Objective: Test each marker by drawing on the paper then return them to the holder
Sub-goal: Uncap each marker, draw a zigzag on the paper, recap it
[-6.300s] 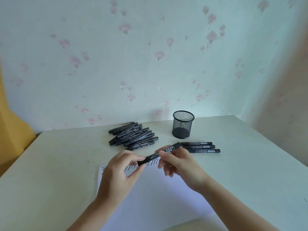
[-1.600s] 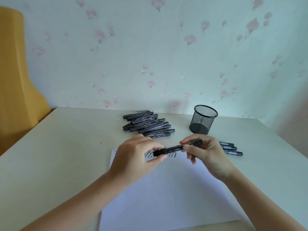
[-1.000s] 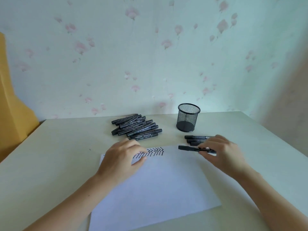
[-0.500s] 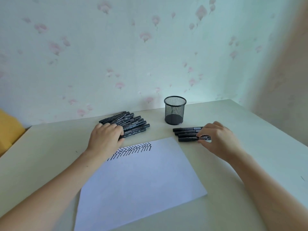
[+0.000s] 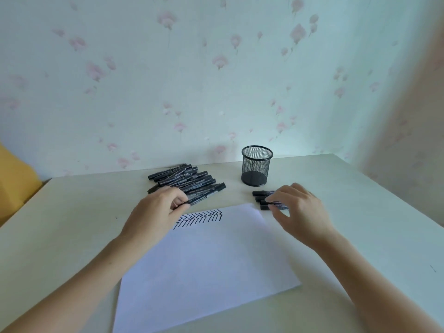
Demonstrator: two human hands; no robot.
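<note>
- Left hand [image 5: 157, 213] reaches forward, fingers curled, pinching a marker [image 5: 204, 195] at the pile's [image 5: 185, 180] near edge.
- Right hand [image 5: 299, 210], fingers relaxed, fingertips touching the four markers [image 5: 260, 197] beside the paper [image 5: 204, 265].
- Mesh holder [image 5: 256, 165] stands behind them on the worktop [image 5: 72, 224].

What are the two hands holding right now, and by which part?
The left hand pinches a marker from the pile by its near end. The right hand only touches the row of markers, gripping nothing.

1. A pale cream tabletop [image 5: 72, 224] runs back to the wall.
2. The wallpaper [image 5: 216, 80] behind it is light green with scattered pink flowers.
3. A yellow object [image 5: 14, 174] sits at the left edge.
</note>
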